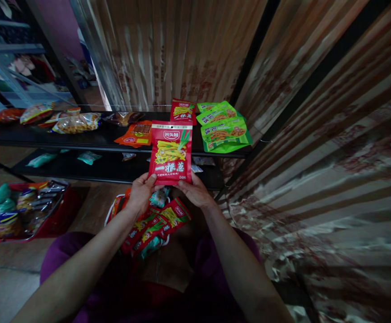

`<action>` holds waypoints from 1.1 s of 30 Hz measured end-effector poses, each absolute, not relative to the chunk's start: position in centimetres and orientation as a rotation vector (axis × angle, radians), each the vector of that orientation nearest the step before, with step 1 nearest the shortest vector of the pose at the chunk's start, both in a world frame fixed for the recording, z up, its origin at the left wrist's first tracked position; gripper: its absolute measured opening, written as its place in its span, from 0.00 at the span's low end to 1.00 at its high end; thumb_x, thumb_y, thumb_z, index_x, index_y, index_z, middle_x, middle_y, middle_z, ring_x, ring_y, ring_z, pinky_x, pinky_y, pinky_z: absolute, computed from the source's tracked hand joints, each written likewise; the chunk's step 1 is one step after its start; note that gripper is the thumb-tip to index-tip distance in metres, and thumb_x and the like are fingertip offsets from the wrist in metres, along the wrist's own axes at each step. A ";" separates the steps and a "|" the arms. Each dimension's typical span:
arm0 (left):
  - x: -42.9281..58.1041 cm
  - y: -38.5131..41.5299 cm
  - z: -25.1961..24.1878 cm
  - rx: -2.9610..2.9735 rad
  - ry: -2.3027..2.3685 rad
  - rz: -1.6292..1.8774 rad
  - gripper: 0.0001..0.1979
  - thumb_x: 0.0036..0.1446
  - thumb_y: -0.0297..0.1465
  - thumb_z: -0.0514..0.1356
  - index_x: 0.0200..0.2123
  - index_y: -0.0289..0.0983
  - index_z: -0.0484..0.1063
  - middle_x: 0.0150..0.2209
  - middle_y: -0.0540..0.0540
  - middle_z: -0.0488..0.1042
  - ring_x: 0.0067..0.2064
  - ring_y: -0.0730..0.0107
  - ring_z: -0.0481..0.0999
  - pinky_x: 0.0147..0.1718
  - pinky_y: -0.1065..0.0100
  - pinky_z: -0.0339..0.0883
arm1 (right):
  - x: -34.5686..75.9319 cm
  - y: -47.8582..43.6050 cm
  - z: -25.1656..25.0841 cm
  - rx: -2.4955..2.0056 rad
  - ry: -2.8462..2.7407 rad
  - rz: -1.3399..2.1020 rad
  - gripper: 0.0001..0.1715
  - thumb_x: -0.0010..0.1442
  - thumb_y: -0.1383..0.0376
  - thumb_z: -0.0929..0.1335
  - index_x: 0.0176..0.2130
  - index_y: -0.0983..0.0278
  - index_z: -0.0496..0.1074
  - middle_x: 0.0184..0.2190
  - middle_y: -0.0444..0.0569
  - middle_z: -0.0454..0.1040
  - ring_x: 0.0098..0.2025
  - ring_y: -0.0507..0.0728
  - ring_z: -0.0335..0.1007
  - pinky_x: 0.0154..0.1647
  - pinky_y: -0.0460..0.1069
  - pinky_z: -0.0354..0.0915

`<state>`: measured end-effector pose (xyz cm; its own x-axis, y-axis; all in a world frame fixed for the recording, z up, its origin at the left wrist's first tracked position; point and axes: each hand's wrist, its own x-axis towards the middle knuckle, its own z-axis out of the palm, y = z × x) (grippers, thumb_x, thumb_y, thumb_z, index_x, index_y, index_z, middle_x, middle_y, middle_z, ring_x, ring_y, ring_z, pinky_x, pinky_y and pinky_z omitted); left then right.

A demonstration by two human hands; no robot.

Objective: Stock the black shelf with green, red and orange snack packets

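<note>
1. gripping a red packet (170, 154) by its lower corners, with left hand (140, 193) and right hand (195, 191) both closed on it.
2. held up before a black shelf (107, 139), print showing.
3. backed by a second red packet (183, 110), between an orange packet (135, 133) and green packets (225, 130).
4. above a basket (109, 210) of more packets (150, 231).

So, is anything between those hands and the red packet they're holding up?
Nothing visible: the left hand and right hand hold the front packet directly by its lower end. Just beyond its top edge, a similar red packet occupies part of the upper shelf.
</note>
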<state>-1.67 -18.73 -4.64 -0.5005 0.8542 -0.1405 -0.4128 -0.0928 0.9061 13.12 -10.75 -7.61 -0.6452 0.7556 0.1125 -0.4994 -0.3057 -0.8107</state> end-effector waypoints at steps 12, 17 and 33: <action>-1.1 -18.9 -3.6 0.379 1.228 1.703 0.11 0.44 0.31 0.68 0.30 0.32 0.72 0.29 0.46 0.77 0.28 0.73 0.76 0.33 0.69 0.73 | 12.8 -10.8 -7.2 -0.423 -1.101 1.994 0.33 0.42 0.67 0.76 0.48 0.56 0.66 0.44 0.43 0.77 0.46 0.55 0.74 0.52 0.53 0.68; -1.0 -19.0 -4.1 0.371 1.209 1.659 0.10 0.44 0.26 0.67 0.31 0.32 0.71 0.28 0.45 0.77 0.29 0.70 0.77 0.34 0.69 0.72 | 12.8 -10.7 -7.2 -0.426 -1.084 1.985 0.36 0.43 0.67 0.76 0.50 0.56 0.65 0.45 0.44 0.77 0.46 0.56 0.74 0.52 0.54 0.68; -0.6 -18.8 -4.6 0.325 1.226 1.696 0.05 0.48 0.26 0.65 0.29 0.32 0.71 0.25 0.46 0.77 0.26 0.72 0.77 0.30 0.71 0.71 | 12.7 -10.7 -7.5 -0.373 -1.097 2.010 0.34 0.44 0.67 0.76 0.50 0.57 0.65 0.46 0.44 0.76 0.48 0.57 0.73 0.55 0.57 0.66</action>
